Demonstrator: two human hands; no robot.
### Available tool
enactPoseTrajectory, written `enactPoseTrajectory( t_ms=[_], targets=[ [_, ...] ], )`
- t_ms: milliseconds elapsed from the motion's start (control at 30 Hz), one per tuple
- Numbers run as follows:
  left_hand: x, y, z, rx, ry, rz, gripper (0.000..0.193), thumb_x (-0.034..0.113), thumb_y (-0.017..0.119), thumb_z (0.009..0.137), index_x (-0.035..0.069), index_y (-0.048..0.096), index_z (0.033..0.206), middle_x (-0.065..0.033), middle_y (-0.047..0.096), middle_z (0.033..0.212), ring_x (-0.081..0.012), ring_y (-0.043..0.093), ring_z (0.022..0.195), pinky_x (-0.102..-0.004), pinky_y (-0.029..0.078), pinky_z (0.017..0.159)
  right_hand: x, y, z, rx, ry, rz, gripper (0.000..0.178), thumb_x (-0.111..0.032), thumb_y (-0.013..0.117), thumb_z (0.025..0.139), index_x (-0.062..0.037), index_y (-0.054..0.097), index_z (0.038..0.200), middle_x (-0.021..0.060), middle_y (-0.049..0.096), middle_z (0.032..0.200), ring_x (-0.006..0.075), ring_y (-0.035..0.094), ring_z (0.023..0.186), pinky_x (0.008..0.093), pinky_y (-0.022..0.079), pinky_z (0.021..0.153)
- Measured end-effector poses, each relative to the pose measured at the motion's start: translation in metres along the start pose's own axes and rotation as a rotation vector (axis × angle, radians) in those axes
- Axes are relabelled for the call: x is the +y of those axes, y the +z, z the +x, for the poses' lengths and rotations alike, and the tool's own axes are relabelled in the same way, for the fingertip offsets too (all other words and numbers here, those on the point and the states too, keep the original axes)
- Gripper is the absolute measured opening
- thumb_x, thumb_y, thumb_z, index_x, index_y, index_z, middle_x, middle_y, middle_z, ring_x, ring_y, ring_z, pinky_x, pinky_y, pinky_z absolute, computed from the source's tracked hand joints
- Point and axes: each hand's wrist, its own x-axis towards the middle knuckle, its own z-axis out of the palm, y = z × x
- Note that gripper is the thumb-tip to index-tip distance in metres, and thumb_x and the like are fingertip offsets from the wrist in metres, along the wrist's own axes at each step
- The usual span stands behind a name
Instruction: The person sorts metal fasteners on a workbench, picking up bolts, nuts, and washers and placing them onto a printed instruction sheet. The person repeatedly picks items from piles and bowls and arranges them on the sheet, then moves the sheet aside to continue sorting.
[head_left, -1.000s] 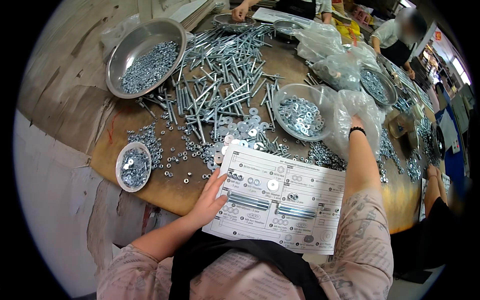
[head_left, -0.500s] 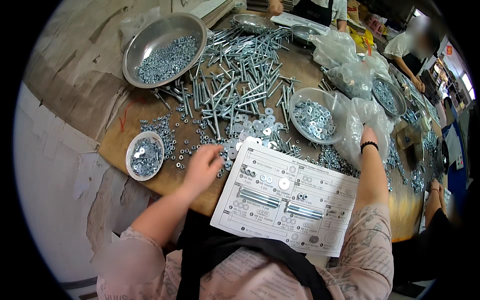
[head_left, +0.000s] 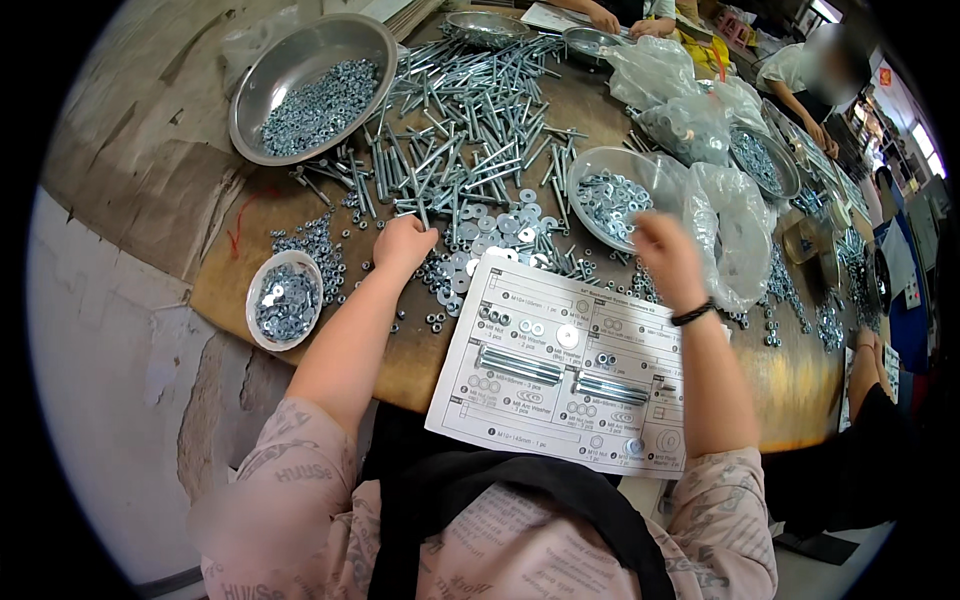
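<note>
The person's left hand [head_left: 402, 245] rests knuckles-up on the brown wooden table [head_left: 300, 200], fingers curled down into the scatter of small silver nuts and flat washers [head_left: 480, 235] just beyond the top left corner of the white printed parts sheet [head_left: 570, 365]. Whether the fingertips are pinched on a piece or merely touching the heap, I cannot tell; they are hidden under the hand. The loose nuts and washers lie directly under and to the right of that hand, spreading toward the long silver bolts [head_left: 460, 130] piled farther back on the table.

The right hand [head_left: 665, 255], with a black band at the wrist, hovers above the sheet's upper right edge, blurred, fingers loosely bent and slightly apart, holding nothing that I can make out. Just in front of it sits a round steel bowl of washers [head_left: 610, 200], and beside it on the right a crumpled clear plastic bag [head_left: 735, 235].

Several small bolts, nuts and washers already lie on the outlined spaces of the sheet. Left of the left forearm stands a small white bowl of silver nuts [head_left: 284, 300], near the table edge. Farther back on the left is a large steel basin of nuts [head_left: 315, 85]. Other people's hands work at the far end of the table.
</note>
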Motion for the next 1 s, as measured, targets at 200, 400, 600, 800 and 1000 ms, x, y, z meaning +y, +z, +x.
enactPoseTrajectory(
  t_ms=[200,400,600,800,1000],
  targets=[
    [-0.025,-0.003,-0.01,-0.102,-0.174,-0.925,0.018,0.024,0.053,0.083,0.006,0.055,0.086,-0.0009,0.052,0.067,-0.0106,0.046,0.054,-0.0246,0.036,0.049,-0.067,0.072,-0.027,-0.511,-0.065,-0.251,0.017,-0.019,0.062,0.077,-0.0126,0.065,0.092,0.008,0.059,0.084,0.0273,0.058,0.084,0.0379,0.047,0.072],
    [-0.03,-0.036,-0.066,-0.096,0.014,-1.065,0.017,0.022,0.046,0.092,0.006,0.051,0.095,0.0009,0.048,0.065,-0.0051,0.039,0.052,-0.0199,0.029,0.045,-0.062,0.084,-0.034,-0.492,-0.119,-0.337,0.013,-0.017,0.062,0.075,-0.0126,0.065,0.087,0.0075,0.058,0.083,0.0263,0.057,0.086,0.0382,0.048,0.072],
    [-0.029,-0.051,-0.101,-0.107,0.117,-1.033,0.017,0.019,0.043,0.094,0.004,0.049,0.097,0.0007,0.046,0.064,-0.0041,0.036,0.053,-0.0176,0.029,0.046,-0.084,0.061,-0.019,-0.259,-0.018,-0.153,0.017,-0.006,0.065,0.073,-0.0072,0.062,0.09,0.0068,0.061,0.082,0.0181,0.059,0.071,0.0303,0.046,0.064],
    [-0.041,-0.042,-0.111,-0.169,0.162,-1.043,0.015,0.016,0.045,0.092,0.003,0.05,0.098,0.0018,0.048,0.066,-0.003,0.039,0.053,-0.0176,0.032,0.047,-0.069,0.058,-0.023,-0.512,0.314,0.754,0.027,-0.013,0.06,0.083,-0.0048,0.056,0.108,0.0052,0.063,0.093,0.013,0.06,0.088,0.0302,0.049,0.077],
    [-0.046,-0.041,-0.124,-0.182,0.183,-0.93,0.014,0.014,0.048,0.091,0.003,0.052,0.097,0.0023,0.049,0.065,-0.0033,0.041,0.055,-0.0189,0.034,0.049,-0.064,0.061,-0.023,-0.713,0.249,0.398,0.043,-0.014,0.055,0.087,-0.0052,0.043,0.127,0.0042,0.062,0.092,0.0147,0.059,0.088,0.0301,0.047,0.077]
  ],
)
